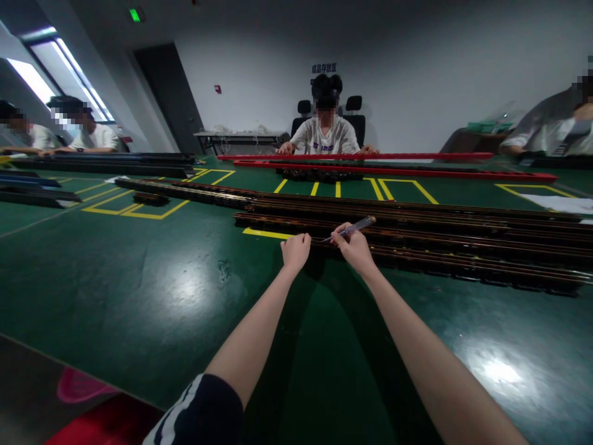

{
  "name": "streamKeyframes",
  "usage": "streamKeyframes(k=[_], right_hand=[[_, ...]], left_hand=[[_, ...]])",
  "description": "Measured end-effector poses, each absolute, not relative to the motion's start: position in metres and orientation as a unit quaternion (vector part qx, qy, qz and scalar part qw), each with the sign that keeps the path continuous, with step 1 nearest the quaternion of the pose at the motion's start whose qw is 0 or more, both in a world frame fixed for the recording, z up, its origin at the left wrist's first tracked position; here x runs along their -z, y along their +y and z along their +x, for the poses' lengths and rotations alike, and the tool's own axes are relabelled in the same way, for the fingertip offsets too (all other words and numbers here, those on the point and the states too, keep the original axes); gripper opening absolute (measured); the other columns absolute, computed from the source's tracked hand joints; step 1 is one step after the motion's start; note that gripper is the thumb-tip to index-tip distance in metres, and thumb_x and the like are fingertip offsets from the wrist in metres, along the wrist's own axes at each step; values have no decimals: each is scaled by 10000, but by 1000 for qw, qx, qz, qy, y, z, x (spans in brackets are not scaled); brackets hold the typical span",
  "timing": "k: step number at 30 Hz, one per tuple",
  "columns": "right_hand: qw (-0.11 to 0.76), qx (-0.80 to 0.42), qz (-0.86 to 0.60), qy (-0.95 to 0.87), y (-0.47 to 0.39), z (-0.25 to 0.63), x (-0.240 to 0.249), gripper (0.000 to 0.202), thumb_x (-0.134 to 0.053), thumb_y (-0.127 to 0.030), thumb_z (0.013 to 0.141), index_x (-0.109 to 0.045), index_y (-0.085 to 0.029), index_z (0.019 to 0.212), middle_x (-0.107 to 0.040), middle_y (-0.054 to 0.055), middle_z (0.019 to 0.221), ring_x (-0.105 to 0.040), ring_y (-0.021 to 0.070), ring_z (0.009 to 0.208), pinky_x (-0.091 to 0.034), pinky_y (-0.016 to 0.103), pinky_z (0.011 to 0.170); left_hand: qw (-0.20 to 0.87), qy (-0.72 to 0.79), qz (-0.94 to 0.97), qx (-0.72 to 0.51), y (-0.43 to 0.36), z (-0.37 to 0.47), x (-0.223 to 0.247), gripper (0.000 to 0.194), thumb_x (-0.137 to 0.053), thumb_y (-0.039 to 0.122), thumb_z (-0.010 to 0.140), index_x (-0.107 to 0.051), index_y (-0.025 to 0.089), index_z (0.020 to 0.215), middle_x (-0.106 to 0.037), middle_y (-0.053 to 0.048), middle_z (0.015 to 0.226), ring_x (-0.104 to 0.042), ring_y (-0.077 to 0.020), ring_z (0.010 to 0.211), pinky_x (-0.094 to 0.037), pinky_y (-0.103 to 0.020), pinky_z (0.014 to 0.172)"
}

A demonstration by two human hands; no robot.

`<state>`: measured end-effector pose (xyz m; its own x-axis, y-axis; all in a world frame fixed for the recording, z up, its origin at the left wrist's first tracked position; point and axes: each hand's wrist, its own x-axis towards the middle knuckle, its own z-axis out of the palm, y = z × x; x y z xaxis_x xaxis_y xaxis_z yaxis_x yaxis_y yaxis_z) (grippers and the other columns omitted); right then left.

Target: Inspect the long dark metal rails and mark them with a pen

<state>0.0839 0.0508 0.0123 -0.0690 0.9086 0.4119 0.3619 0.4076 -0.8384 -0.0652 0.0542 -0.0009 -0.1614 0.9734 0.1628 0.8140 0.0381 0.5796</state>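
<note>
Long dark strips (pixel 440 238) with brownish edges lie bundled across the green table (pixel 152 296), running to the right. My right hand (pixel 354 247) is closed round a screwdriver (pixel 356 227) with a clear handle; its thin tip points left and down at the near strip. Just left of that tip, my left hand (pixel 296 250) rests with curled fingers at the left end of the near strip. Whatever its fingers pinch is too small and dark to make out.
Red strips (pixel 393 165) lie across the table's far side, before a seated person (pixel 327 133). Dark strips (pixel 106 165) lie at the left, near two more people. Another person sits at the far right. A small dark bundle (pixel 151 198) lies left of centre.
</note>
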Motion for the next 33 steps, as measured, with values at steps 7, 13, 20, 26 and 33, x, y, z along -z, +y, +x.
streamKeyframes(k=[7,13,20,26,33], right_hand=[[477,-262,-473,-692,48,85,-12,114,-558,-319,795,-529,-223,741,-647,28,706,-614,199,688,-469,329,673],[493,-249,-468,-690,49,84,-10,143,-554,-354,799,-550,-219,753,-660,43,722,-620,208,696,-479,340,692],[506,-272,-452,-682,51,82,-7,169,-540,-379,834,-530,-220,778,-671,48,713,-663,216,714,-509,356,731],[505,-286,-446,-681,52,81,-6,124,-535,-332,843,-533,-221,786,-669,48,712,-667,213,715,-516,357,741],[494,-299,-455,-679,48,82,-10,91,-525,-287,846,-533,-216,789,-667,51,716,-669,224,719,-510,366,745]], left_hand=[[135,705,636,-281,53,-65,0,439,-291,292,960,-653,185,737,-719,-63,857,-635,-192,823,-397,-349,900],[123,713,636,-270,55,-64,1,428,-291,294,953,-666,191,775,-730,-81,914,-639,-216,883,-396,-355,892],[126,716,633,-267,56,-63,1,429,-283,298,950,-662,193,777,-729,-82,912,-642,-230,903,-392,-359,885],[140,711,629,-281,54,-65,0,405,-294,290,955,-603,198,710,-717,-57,878,-639,-201,860,-398,-330,874],[183,698,666,-186,58,-81,-28,265,-326,238,942,-589,207,957,-698,-89,1049,-628,-237,969,-422,-348,833]])
